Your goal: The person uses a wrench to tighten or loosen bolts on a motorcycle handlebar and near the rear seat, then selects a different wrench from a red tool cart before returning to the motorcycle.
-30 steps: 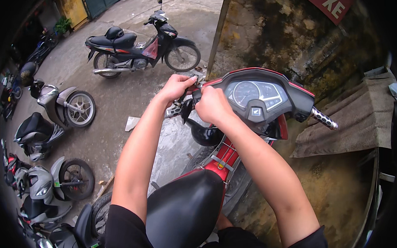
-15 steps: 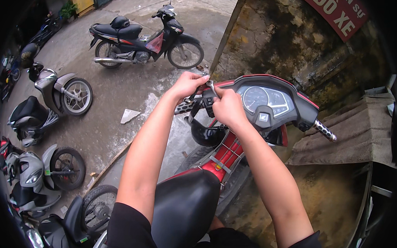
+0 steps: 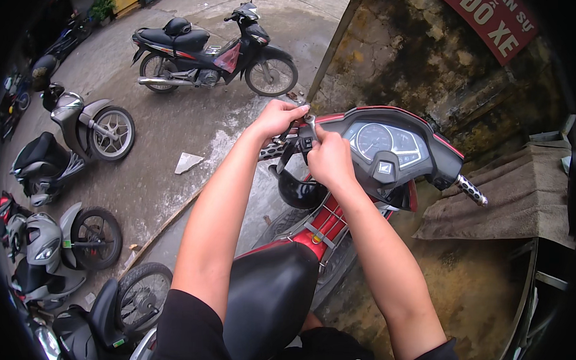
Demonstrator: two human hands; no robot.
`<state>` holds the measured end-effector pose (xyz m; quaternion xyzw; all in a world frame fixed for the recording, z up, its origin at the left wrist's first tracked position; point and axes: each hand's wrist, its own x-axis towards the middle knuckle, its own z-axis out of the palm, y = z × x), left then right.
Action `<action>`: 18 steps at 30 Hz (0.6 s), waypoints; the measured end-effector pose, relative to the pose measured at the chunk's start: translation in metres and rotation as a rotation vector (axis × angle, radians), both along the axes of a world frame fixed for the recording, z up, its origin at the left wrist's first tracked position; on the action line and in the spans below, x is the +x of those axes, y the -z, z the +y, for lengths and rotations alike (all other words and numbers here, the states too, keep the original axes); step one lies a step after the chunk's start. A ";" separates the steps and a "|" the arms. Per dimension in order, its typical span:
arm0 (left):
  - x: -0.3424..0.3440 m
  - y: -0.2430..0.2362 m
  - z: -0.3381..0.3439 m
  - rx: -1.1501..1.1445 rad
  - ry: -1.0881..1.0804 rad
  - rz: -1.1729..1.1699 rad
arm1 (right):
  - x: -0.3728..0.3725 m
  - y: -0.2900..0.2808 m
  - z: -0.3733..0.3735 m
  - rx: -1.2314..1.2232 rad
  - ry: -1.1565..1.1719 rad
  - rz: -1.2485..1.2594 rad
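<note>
In front of me is a red and black motorbike, its dashboard point(image 3: 373, 142) facing me. My right hand point(image 3: 330, 157) is closed around a small silver spanner point(image 3: 311, 120); its ring-shaped end shows above the fingers, beside the left switch block point(image 3: 306, 144). My left hand point(image 3: 279, 119) reaches over the left handlebar grip point(image 3: 271, 151). Its thumb and fingers pinch together near the spanner's end, on something too small and covered to make out. The fitting under the fingertips is hidden.
A black helmet point(image 3: 298, 192) hangs below the handlebar, ahead of the black seat point(image 3: 272, 300). Several parked motorbikes line the left, and another motorbike point(image 3: 207, 53) stands beyond. To the right are a stained wall point(image 3: 393, 63) and a draped brown cloth point(image 3: 497, 193).
The view has shifted slightly, so hands and handlebar sit a little further right. Both hands keep nearly the same hold, with the spanner still at the left handlebar.
</note>
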<state>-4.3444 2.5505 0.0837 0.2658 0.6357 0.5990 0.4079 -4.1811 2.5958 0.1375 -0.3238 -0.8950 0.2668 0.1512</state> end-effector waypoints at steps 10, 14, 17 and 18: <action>0.000 0.003 0.001 0.017 -0.015 -0.028 | -0.013 -0.008 -0.002 0.018 -0.006 -0.096; 0.002 0.002 0.000 0.018 -0.019 -0.029 | -0.012 -0.004 0.001 0.054 -0.012 -0.091; -0.003 0.009 -0.001 0.038 -0.026 -0.053 | -0.014 -0.008 -0.005 0.101 -0.026 -0.144; -0.003 0.009 -0.001 0.046 -0.015 -0.053 | -0.013 -0.009 -0.006 0.102 -0.023 -0.174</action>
